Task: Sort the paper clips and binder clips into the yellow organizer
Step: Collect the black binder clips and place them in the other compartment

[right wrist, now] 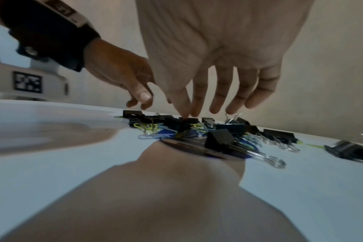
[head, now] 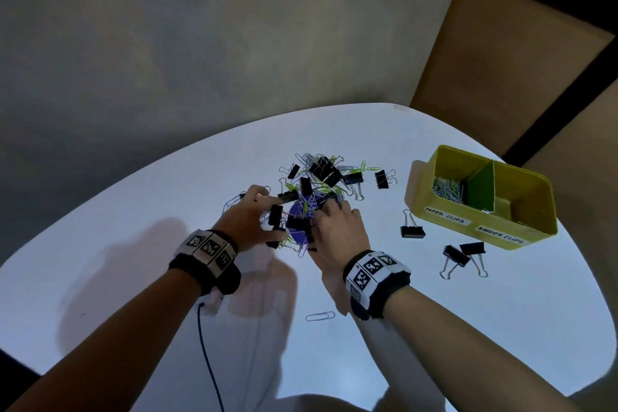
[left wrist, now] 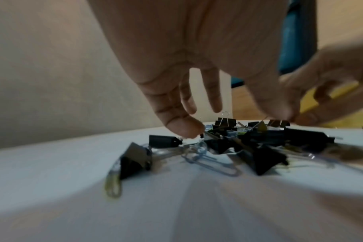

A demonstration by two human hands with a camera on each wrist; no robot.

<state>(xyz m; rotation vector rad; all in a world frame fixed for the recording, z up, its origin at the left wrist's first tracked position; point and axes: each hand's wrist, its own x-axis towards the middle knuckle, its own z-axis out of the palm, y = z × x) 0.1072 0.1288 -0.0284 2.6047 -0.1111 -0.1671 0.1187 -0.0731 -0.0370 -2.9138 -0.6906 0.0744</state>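
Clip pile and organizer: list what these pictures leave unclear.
- Binder-clips compartment floor of the organizer: head view, hidden by its front wall.
- Clips under the right hand: head view, covered by the hand.
- Whether the left hand actually holds a clip: left wrist view is blurred at the fingertips.
- Purple disc under the pile: print too small and covered by clips.

My left hand [head: 249,222] reaches forward, palm down, fingers spread and bent downward, wrist wrapped in a black band with white coded tags [head: 209,249]. My right hand [head: 337,227] sits close beside it, fingers [right wrist: 219,98] nearly straight, pointing down; thumb and forefinger perhaps pinching, though blur hides it.
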